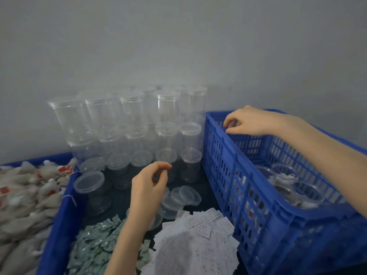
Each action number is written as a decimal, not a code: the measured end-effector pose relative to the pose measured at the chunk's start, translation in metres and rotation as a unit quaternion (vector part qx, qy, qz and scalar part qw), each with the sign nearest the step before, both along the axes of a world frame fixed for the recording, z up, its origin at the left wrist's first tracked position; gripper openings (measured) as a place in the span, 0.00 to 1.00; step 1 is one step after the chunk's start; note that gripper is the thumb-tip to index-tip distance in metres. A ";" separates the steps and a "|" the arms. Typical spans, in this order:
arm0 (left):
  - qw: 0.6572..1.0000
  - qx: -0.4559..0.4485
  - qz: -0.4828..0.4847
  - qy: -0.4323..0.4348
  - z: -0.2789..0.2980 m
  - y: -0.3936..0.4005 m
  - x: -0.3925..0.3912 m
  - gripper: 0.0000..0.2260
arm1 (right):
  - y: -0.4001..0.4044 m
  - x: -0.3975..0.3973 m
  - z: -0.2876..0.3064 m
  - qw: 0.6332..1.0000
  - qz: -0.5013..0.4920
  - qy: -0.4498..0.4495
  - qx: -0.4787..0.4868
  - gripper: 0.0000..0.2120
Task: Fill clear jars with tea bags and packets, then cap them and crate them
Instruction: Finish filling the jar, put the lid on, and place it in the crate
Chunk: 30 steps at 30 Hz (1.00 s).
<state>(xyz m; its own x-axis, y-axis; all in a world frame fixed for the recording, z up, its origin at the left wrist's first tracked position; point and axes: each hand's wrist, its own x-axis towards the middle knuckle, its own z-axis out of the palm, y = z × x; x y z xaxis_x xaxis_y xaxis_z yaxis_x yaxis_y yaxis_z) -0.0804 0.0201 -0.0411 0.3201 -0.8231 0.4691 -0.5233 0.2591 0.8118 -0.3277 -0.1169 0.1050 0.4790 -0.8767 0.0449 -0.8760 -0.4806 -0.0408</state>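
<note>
Empty capped clear jars (168, 108) stand stacked against the back wall, with more capped jars (89, 181) in front of them. My left hand (149, 189) hovers over loose clear lids (185, 195) with its fingers loosely curled, and I see nothing in it. My right hand (248, 122) hangs over the far left corner of the blue crate (238, 185); its fingers curl downward and look empty. Inside the crate stand filled, capped jars (294, 181). Tea bags (29, 195) with red tags fill a blue bin at the left.
Green packets (95, 245) and white packets (200, 245) lie heaped at the front between the bin and the crate. A grey wall closes off the back. The tea-bag bin's blue wall (59, 225) runs along the left of the work area.
</note>
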 end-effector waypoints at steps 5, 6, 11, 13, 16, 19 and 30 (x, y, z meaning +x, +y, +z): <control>0.977 0.073 0.126 -0.156 -0.016 0.000 0.046 0.11 | 0.068 0.080 0.008 0.989 0.128 -0.016 0.071 0.16; 0.966 0.087 0.161 -0.183 -0.021 0.000 0.056 0.13 | 0.078 0.093 0.003 0.986 0.144 -0.005 0.085 0.17; 0.893 0.187 0.308 -0.271 -0.045 0.002 0.103 0.22 | 0.111 0.138 -0.038 0.969 0.202 0.015 0.145 0.21; 0.869 0.220 0.336 -0.287 -0.053 0.001 0.119 0.25 | 0.116 0.149 -0.060 0.963 0.212 0.009 0.165 0.22; 0.848 0.265 0.347 -0.300 -0.062 -0.005 0.140 0.30 | 0.117 0.160 -0.094 0.958 0.213 0.001 0.193 0.22; 0.834 0.314 0.328 -0.314 -0.068 -0.014 0.153 0.30 | 0.117 0.167 -0.122 0.955 0.210 -0.010 0.209 0.22; 0.850 0.252 0.382 -0.262 -0.052 -0.029 0.161 0.37 | 0.120 0.173 -0.186 0.945 0.200 -0.078 0.246 0.21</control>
<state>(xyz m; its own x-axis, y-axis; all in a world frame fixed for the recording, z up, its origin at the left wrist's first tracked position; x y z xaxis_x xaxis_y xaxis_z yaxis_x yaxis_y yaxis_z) 0.0807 -0.0090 -0.0929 0.7074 -0.6073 0.3616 -0.7061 -0.6299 0.3236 -0.1543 0.0030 -0.0806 0.7972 -0.5606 -0.2240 -0.5938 -0.6608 -0.4591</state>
